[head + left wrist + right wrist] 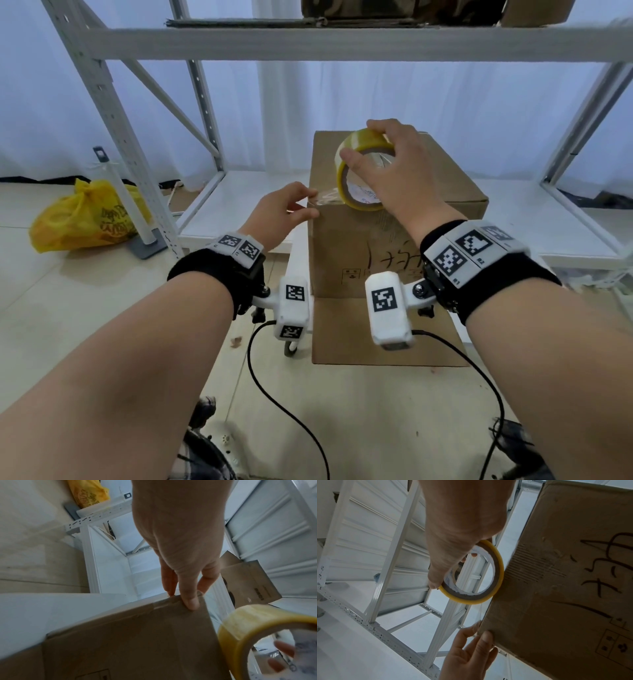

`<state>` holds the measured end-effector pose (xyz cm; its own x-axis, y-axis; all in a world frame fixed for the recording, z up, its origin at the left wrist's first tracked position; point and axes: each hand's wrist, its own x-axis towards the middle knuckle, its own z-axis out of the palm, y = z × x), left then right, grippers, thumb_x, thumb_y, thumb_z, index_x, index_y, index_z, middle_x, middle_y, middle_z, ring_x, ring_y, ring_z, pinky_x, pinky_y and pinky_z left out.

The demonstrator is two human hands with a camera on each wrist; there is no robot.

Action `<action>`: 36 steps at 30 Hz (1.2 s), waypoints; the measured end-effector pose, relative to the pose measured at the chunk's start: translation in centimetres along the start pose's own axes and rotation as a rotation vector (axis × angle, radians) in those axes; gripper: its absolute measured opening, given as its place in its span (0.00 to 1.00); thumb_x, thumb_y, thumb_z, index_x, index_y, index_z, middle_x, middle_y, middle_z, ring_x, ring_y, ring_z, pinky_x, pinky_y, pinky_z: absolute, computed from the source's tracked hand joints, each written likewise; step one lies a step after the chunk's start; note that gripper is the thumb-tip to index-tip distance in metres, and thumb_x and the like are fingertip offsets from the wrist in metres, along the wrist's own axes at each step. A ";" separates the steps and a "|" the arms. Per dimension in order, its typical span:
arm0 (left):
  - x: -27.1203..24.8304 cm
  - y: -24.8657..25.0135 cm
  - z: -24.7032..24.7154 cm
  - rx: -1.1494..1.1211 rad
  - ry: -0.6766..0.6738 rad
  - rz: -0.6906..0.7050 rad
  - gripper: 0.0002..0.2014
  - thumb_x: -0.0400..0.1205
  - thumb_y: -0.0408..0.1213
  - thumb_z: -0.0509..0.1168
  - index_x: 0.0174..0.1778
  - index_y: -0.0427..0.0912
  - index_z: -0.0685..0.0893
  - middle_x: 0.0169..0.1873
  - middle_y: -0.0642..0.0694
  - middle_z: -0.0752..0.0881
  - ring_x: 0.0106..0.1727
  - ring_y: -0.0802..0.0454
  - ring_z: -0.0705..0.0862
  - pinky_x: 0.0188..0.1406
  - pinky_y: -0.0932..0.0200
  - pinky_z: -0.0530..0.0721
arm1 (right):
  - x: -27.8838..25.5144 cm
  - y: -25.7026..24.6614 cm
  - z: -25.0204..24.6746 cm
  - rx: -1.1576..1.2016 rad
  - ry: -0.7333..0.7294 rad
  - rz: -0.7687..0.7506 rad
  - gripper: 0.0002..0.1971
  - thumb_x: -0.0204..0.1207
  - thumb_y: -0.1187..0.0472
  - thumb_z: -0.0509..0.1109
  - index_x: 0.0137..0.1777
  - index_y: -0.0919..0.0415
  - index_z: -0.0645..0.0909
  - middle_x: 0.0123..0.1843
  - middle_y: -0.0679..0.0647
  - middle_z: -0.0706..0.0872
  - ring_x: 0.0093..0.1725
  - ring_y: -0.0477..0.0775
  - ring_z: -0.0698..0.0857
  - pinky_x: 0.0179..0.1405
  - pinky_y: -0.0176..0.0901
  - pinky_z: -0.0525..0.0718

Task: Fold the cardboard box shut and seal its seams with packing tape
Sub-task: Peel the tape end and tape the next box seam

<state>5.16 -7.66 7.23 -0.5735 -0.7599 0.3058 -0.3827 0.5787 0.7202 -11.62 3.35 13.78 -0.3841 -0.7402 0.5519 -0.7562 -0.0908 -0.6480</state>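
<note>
A brown cardboard box [359, 246] with black handwriting stands upright on the floor, its top closed. My right hand [368, 145] grips a roll of yellowish clear packing tape [346, 192] above the box's top front edge, thumb on the outer face and fingers over the rim. A short clear strip [325, 198] runs from the roll to the top left front corner. There my left hand [310, 207] pinches the strip's end against the corner, thumb [190, 601] on the box [137, 642]. The right wrist view shows the roll [500, 574] touching the box [565, 574].
A white metal rack surrounds the box, with an upright [113, 130] at left and a beam [342, 44] overhead. A yellow plastic bag [85, 219] and a white pole stand [126, 205] sit at left. A cardboard flap [342, 342] lies on the floor; cables [274, 394] trail below my wrists.
</note>
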 end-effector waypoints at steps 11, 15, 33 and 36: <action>-0.6 0.3 0.2 -0.065 0.086 0.083 0.15 0.77 0.32 0.72 0.60 0.44 0.87 0.62 0.50 0.85 0.64 0.63 0.81 0.72 0.68 0.70 | 0.1 -1.1 -0.2 -0.008 -0.019 0.062 0.25 0.72 0.44 0.73 0.66 0.52 0.73 0.59 0.50 0.74 0.56 0.49 0.73 0.53 0.42 0.74; -0.6 0.4 0.5 -0.249 0.114 0.058 0.12 0.75 0.29 0.73 0.53 0.45 0.88 0.55 0.49 0.88 0.60 0.60 0.85 0.72 0.56 0.75 | 0.4 -1.7 -0.1 -0.076 -0.032 0.093 0.25 0.72 0.45 0.71 0.66 0.52 0.70 0.57 0.50 0.73 0.55 0.51 0.74 0.50 0.43 0.77; -0.9 1.4 0.8 0.265 0.089 0.144 0.16 0.85 0.38 0.61 0.68 0.47 0.81 0.69 0.50 0.80 0.69 0.51 0.79 0.71 0.63 0.68 | 0.3 -2.4 0.0 0.054 0.020 0.308 0.37 0.67 0.37 0.74 0.70 0.55 0.66 0.63 0.55 0.74 0.60 0.56 0.77 0.52 0.45 0.77; -0.8 1.1 0.9 0.254 0.104 0.145 0.15 0.85 0.39 0.62 0.68 0.48 0.82 0.68 0.50 0.81 0.69 0.51 0.79 0.71 0.62 0.71 | 0.6 -3.6 -0.3 -0.032 0.030 0.208 0.37 0.67 0.39 0.75 0.71 0.54 0.65 0.62 0.53 0.71 0.56 0.51 0.73 0.48 0.42 0.71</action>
<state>4.56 -6.10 7.23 -0.5627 -0.6830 0.4657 -0.4786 0.7285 0.4901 -9.31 3.40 16.55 -0.5486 -0.7207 0.4238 -0.6753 0.0831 -0.7328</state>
